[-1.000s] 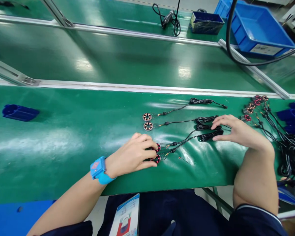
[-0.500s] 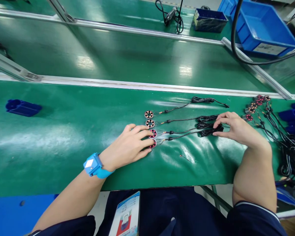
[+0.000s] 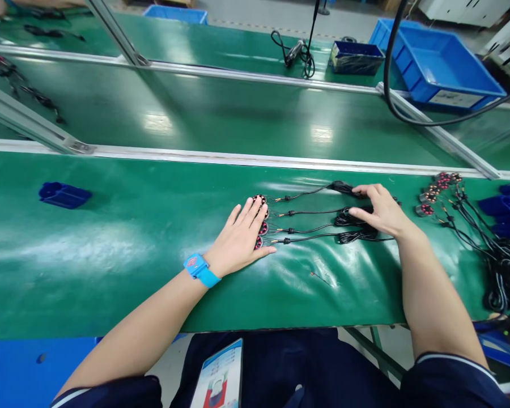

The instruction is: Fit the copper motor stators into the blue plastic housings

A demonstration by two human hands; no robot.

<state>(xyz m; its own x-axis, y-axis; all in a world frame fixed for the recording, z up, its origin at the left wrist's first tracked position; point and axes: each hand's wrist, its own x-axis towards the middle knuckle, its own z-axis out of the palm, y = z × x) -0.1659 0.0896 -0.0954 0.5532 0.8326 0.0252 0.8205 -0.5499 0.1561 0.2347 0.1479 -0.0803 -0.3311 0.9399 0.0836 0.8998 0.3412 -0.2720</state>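
Observation:
My left hand (image 3: 239,235), a blue strap on its wrist, lies flat with fingers stretched over a column of small ring-shaped motor stators (image 3: 263,228) with copper and dark red windings. It partly covers them. Thin wires run rightward from the stators into black cables (image 3: 310,212), laid roughly parallel, each ending in a tied coil. Over the coils, my right hand (image 3: 380,211) has its thumb and fingers apart. Its fingertips touch the uppermost cable coil (image 3: 340,187), while its thumb is at the coil below (image 3: 344,217); some of the cable is hidden under the palm.
On the right are more stators (image 3: 442,181) with a heap of black cables (image 3: 504,277) and blue plastic housings (image 3: 508,207). One blue housing (image 3: 63,195) lies at the left. A metal rail (image 3: 221,160) borders the mat at the back. Beyond stands a blue bin (image 3: 450,65).
My left hand has moved up the stator column and flattened over it. My right hand has shifted from the lower coils to the upper ones, its fingers spreading. The view has tilted up slightly.

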